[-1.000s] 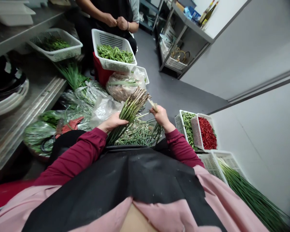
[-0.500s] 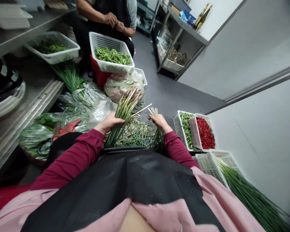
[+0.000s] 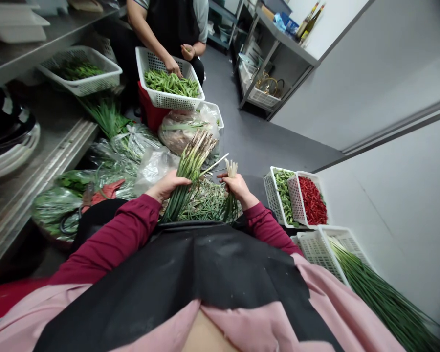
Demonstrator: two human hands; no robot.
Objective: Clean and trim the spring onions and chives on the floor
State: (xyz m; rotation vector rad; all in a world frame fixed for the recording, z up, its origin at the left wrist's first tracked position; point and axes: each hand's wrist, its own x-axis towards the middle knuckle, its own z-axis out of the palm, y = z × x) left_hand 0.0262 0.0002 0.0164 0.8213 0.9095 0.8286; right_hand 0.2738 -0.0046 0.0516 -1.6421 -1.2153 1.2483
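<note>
- Change: the co-worker's hand [image 3: 172, 66], joined to the other hand a second ago, now rests on the green pods [image 3: 172, 83] in a white plastic basket [image 3: 168, 100] on a red crate [image 3: 148, 105]. The person's right hand sits slightly lower than before.
- Left hand [image 3: 166, 187]: fingers curled, closed around a thick bundle of green stalks [image 3: 188, 178], root ends up and tilted right.
- Right hand [image 3: 238, 188]: closed around a thin bunch of stalks [image 3: 230, 208], pale cut ends [image 3: 231, 168] showing above the fist. The hands are apart, and neither is spread.
- Below both hands: a loose pile of trimmed stems [image 3: 205, 205], lying against the black apron [image 3: 183, 274].
- Left edge: plastic bags of greens [image 3: 55, 210] lie close to the left forearm, below a steel shelf [image 3: 47, 142].
- Right edge: a basket of red chillies [image 3: 293, 195] stands just beside the right forearm, touching a basket of green pods [image 3: 269, 190]. A basket with long chives [image 3: 385, 298] lies nearer the person.
- Open room: grey floor [image 3: 249, 122] extends ahead of the right hand.
</note>
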